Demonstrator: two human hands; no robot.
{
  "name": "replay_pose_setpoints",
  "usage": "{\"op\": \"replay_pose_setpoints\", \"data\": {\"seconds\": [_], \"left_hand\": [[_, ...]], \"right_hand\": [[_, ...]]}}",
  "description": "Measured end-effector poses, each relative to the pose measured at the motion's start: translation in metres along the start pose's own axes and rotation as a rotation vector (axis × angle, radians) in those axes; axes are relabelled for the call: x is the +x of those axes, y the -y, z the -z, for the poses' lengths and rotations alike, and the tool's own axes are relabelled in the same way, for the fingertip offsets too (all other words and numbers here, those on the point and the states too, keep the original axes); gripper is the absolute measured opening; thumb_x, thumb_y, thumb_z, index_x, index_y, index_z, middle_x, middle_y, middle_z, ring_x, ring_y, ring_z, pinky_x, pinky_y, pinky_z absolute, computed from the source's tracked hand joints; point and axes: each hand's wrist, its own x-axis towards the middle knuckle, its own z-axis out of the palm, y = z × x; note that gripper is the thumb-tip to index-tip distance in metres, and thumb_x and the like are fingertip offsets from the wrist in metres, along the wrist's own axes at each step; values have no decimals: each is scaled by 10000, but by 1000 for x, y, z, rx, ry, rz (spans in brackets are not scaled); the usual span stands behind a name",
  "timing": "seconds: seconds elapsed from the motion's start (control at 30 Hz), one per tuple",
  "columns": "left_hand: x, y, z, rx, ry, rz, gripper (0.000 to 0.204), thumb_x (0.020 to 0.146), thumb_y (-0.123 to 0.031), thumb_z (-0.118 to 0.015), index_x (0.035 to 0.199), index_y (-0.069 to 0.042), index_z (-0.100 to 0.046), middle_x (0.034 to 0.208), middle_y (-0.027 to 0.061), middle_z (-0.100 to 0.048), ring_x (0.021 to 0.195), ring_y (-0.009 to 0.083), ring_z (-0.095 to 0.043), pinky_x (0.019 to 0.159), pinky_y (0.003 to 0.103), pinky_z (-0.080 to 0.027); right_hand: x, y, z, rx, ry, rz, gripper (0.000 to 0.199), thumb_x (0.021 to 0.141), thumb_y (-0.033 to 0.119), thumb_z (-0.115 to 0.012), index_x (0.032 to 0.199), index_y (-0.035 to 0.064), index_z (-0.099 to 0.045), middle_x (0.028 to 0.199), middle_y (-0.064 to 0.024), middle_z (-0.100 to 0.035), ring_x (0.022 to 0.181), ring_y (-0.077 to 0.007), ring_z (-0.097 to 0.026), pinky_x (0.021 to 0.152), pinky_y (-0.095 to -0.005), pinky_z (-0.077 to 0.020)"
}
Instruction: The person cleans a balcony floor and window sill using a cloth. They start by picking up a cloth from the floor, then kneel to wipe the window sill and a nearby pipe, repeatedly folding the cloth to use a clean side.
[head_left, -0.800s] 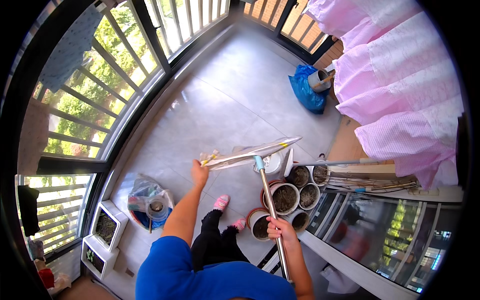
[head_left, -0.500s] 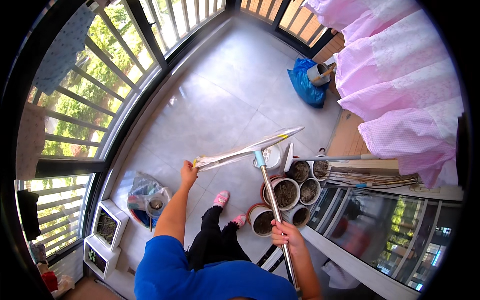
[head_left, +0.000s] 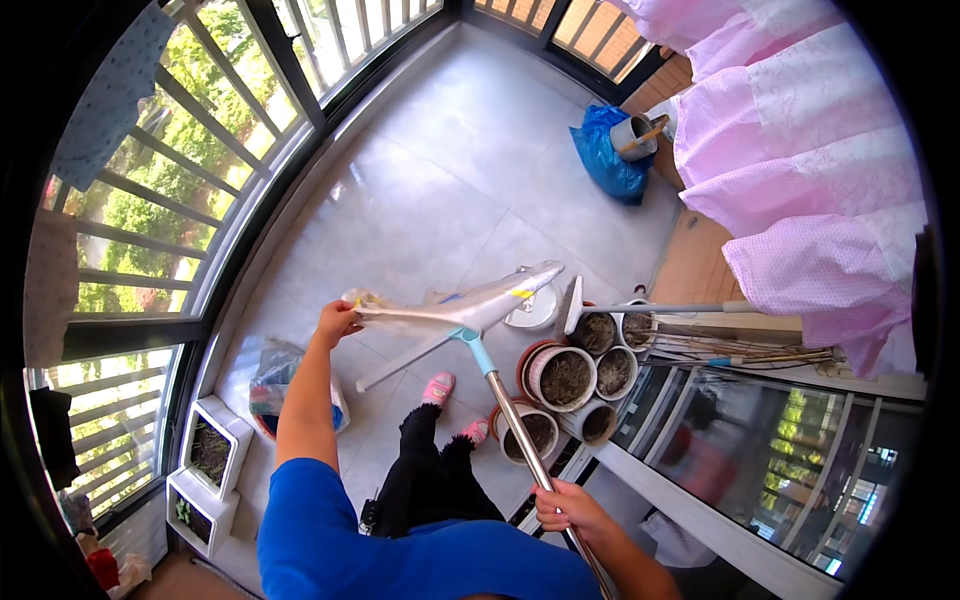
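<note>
Compared with the earlier views, the flat mop head [head_left: 470,310] is lifted a little higher and is pulled further to the person's left, and the left hand [head_left: 337,322] is stretched further out from the body; from this it is judged that the cloth end of the mop is being handled, perhaps straightened or pulled off, while the tool is kept off the floor. The fingers of the left hand are closed narrowly on the left end of the mop head, where a pale cloth is pinched. The right hand [head_left: 568,506] is wrapped fully around the metal mop handle [head_left: 520,430], low near the body, and no gap between the fingers is seen. Just beyond the right fingers, along the handle, several flower pots [head_left: 567,377] with soil are standing, and under the left forearm a plastic bag [head_left: 275,380] is lying by the white planter boxes [head_left: 210,455].
</note>
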Motion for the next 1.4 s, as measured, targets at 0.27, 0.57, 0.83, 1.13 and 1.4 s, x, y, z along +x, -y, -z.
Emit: {"op": "replay_pose_setpoints", "data": {"seconds": [0.27, 0.57, 0.83, 1.13, 1.4], "left_hand": [[3, -51, -54, 306, 193, -49, 215, 805, -139, -627, 990, -42, -576, 867, 20, -590, 801, 117, -588, 737, 276, -512], [16, -57, -116, 547, 271, -229, 371, 761, -216, -673, 1046, 4, -581, 933, 56, -616, 835, 136, -582, 756, 270, -469], [22, -40, -159, 899, -21, -546, 314, 651, -215, -694, 869, 4, -638, 821, 188, -645, 768, 312, -629, 705, 363, -500], [-29, -67, -203, 1037, 116, -475, 206, 706, -133, -560, 831, 20, -619, 793, 197, -638, 749, 319, -633, 635, 395, -502], [68, -76, -173, 915, -196, -703, 166, 806, -88, -488, 893, 49, -523, 925, 267, -546, 879, 413, -524, 767, 454, -431]], "right_hand": [[21, -9, -13, -39, 57, -127, 94, 916, 145, -490, 917, 77, -425, 593, 35, -362, 426, -26, -300, 360, -171, -231], [36, -30, -19, -521, 48, -117, 160, 901, 208, -523, 837, 93, -433, 617, 41, -398, 448, -27, -339, 373, -185, -245], [59, -39, -22, -777, 69, 22, 185, 878, 241, -557, 927, 67, -520, 755, 21, -518, 649, -38, -479, 566, -203, -416], [64, -55, -9, -802, 48, 90, 217, 869, 266, -560, 910, 56, -522, 793, -5, -536, 738, -61, -500, 662, -220, -436], [60, -79, -19, -797, 120, 192, 212, 827, 215, -579, 849, 7, -545, 714, -56, -549, 699, -109, -505, 609, -291, -428]]}}
